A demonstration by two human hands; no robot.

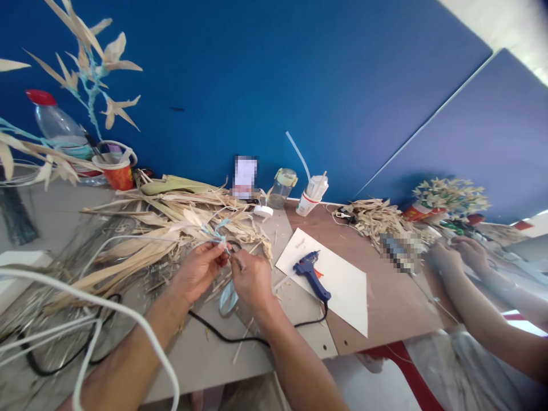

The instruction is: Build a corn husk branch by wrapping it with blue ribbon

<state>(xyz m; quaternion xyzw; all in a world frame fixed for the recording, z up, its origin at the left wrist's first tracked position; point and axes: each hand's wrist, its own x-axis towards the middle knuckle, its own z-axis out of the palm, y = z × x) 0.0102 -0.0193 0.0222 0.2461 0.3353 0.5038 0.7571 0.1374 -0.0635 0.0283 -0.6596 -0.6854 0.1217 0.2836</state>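
Note:
My left hand (204,267) pinches a thin stem wrapped in light blue tape (219,233), with pale husk petals at its far end. Close on the right, my right hand (252,279) is closed around a small dark tool (235,260), perhaps scissors, by the lower part of the stem; my fingers partly hide it. A loop of light blue tape (228,298) lies under my hands. Dried corn husks (145,245) are spread behind and left of them.
A blue glue gun (314,275) rests on white board (349,297), its black cable passing below my hands. White cable (141,322) arches at lower left. Cups, a jar (282,188) and a bottle (62,128) stand behind. Another person's hands (458,257) are at right.

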